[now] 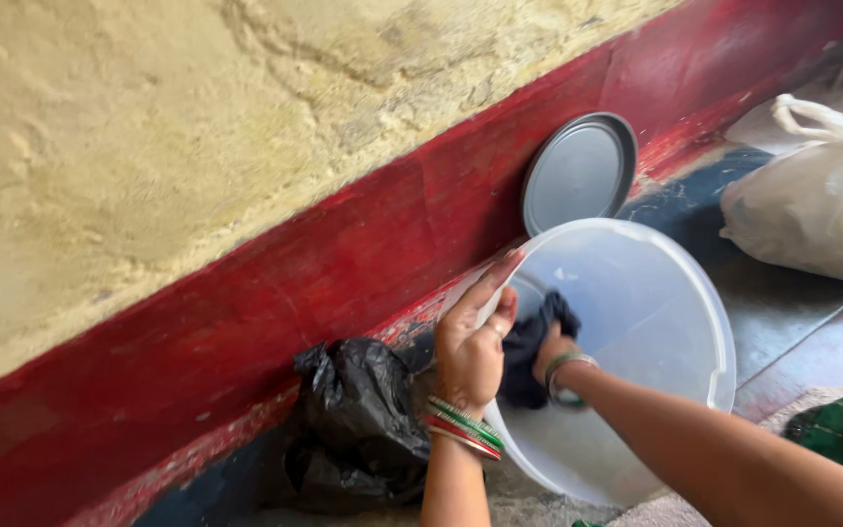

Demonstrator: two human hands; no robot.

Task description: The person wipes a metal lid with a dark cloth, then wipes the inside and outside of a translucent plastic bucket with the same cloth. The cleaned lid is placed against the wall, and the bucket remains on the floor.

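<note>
Two packages, no labels, signs or screens. White plastic bag (812, 210): tied shut with a knotted top, bulging full, sits on the floor (782, 312) at the right edge of view, close to the foot of the red wall band (343, 263). Black plastic bag (358, 420): crumpled, glossy, slumped on the floor right against the base of the same red band, low in the view and left of centre. The two are well apart.
</note>
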